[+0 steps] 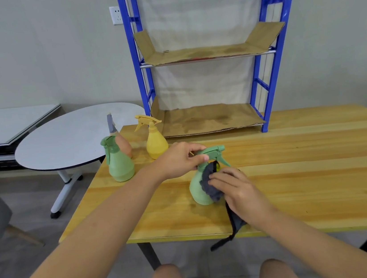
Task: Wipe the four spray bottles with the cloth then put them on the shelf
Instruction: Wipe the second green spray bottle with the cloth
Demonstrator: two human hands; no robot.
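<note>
Two hands work on one green spray bottle near the middle of the wooden table: the left hand pinches the back of the bottle's trigger head between thumb and fingers, while the right hand presses a dark grey cloth against the bottle's rounded side, fingers curled over the fabric. The bottle's long axis leans slightly from vertical, its nozzle pointing to the right; a loose tail of the cloth hangs off the table's near edge. Both forearms reach in from the bottom of the view, the left crossing diagonally from the lower left, the right bent at the wrist over the cloth. Three more bottles stand upright at the table's far left corner: a second green bottle with its head turned left, a peach bottle with a grey head just behind it, and a yellow bottle whose nozzle points left. Behind them, on the table's far side, stands a blue-framed shelf with cardboard lining on its two tiers. A round white table sits to the left.
</note>
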